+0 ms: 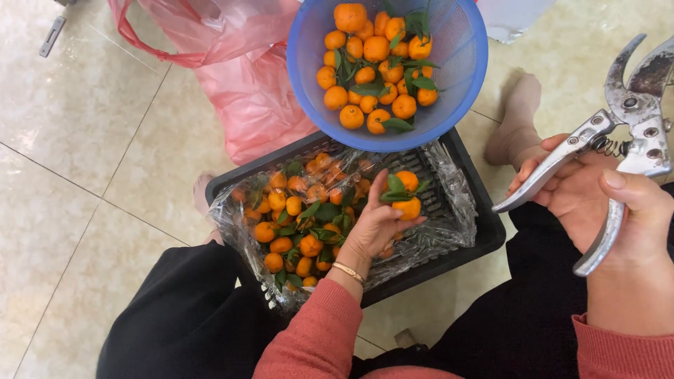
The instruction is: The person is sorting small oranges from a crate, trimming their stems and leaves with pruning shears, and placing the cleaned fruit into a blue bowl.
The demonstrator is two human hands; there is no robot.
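My left hand reaches over a black crate lined with clear plastic and grips a sprig of two small tangerines with green leaves. The crate holds several more small tangerines with leaves, mostly on its left side. My right hand holds metal pruning shears up at the right, blades open and pointing away. A blue round strainer basket behind the crate is filled with several tangerines.
A pink plastic bag lies on the beige tiled floor behind the crate. My legs in black trousers flank the crate, and a socked foot rests at the right.
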